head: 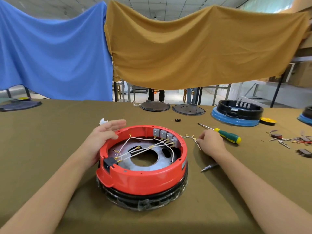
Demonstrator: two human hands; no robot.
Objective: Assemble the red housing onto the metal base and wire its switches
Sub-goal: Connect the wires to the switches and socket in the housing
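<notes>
Left hand (pixel 103 132) spread, steadying red housing (pixel 143 176) at 10 o'clock; right hand (pixel 211 142) pinches limp wire (pixel 196 142). Grip terminals, likely fragile.

Workshop: screwdriver (pixel 224 134), scattered parts (pixel 290 141)

Blue cloth (pixel 50 53), ochre cloth (pixel 194 48); perhaps a workshop.

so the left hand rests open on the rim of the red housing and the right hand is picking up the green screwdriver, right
Not quite. The right hand is not on the green screwdriver, which lies untouched on the table just beyond it. Its fingers pinch a loose white wire beside the red housing. The left hand does rest open on the rim, as the head view shows.
</notes>
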